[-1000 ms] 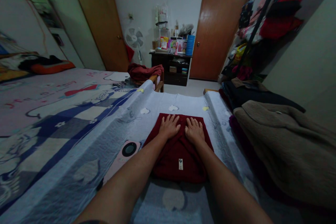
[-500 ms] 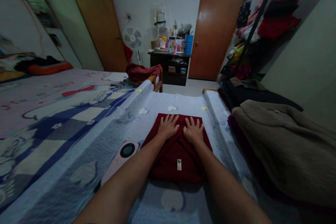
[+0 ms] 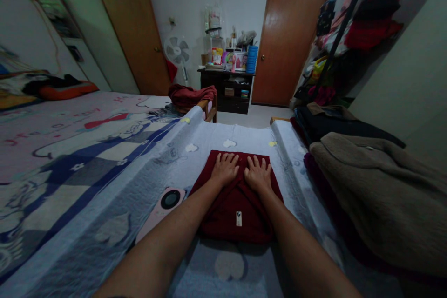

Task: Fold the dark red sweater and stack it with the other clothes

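Observation:
A dark red garment (image 3: pixel 240 223), folded into a neat block with a small white label (image 3: pixel 239 218) near its close edge, lies on the pale blue heart-patterned sheet (image 3: pixel 229 263). On the left of its far part rests my left hand (image 3: pixel 225 168), palm down with fingers spread. My right hand (image 3: pixel 258 172) lies flat on the far right part, its fingers apart too. Both hands press on the cloth without gripping it. Beside my left forearm, partly covered by it, is a pink phone (image 3: pixel 161 209) with a round black camera ring.
Folded clothes, among them a brown fleece (image 3: pixel 377 181) and a dark garment (image 3: pixel 349 123), are stacked on the right. A wider bed (image 3: pixel 101 107) adjoins on the left. Beyond stand a fan (image 3: pixel 177 51), a dark cabinet (image 3: pixel 223 95) and a wooden door (image 3: pixel 282 37).

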The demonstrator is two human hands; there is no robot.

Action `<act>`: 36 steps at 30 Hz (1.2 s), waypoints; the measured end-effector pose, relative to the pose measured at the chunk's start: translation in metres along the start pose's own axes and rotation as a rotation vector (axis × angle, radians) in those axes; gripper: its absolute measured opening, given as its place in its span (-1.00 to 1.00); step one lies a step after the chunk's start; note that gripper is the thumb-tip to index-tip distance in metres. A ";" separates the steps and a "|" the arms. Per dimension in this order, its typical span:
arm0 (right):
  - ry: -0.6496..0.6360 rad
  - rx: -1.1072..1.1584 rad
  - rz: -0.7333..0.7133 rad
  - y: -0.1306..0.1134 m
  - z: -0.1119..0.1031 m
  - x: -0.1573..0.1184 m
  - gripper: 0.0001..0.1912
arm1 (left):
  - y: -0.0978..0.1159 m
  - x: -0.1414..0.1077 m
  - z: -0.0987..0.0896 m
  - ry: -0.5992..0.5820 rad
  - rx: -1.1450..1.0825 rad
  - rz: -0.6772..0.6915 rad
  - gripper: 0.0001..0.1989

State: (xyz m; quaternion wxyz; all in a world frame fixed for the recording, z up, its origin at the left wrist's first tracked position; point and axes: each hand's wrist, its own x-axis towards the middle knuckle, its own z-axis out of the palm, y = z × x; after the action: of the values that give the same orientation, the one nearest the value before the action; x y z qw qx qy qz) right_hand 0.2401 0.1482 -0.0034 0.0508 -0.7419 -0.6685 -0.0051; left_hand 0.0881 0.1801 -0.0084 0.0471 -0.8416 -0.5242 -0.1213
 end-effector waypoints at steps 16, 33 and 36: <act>0.041 0.032 -0.005 0.001 0.002 0.000 -0.39 | -0.025 0.029 -0.004 -0.412 -0.144 0.008 -0.31; 0.173 0.059 -0.137 0.001 -0.007 -0.005 -0.55 | -0.024 0.024 -0.002 -0.388 -0.154 -0.011 -0.13; 0.163 0.080 -0.200 0.002 -0.013 -0.006 -0.62 | -0.023 0.021 -0.001 -0.350 -0.146 -0.012 -0.14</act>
State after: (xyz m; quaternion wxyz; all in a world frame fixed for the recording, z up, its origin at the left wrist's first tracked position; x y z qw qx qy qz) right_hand 0.2420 0.1413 0.0085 0.1340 -0.6661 -0.7324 -0.0437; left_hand 0.0759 0.2085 -0.0036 -0.1068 -0.8478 -0.5193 -0.0110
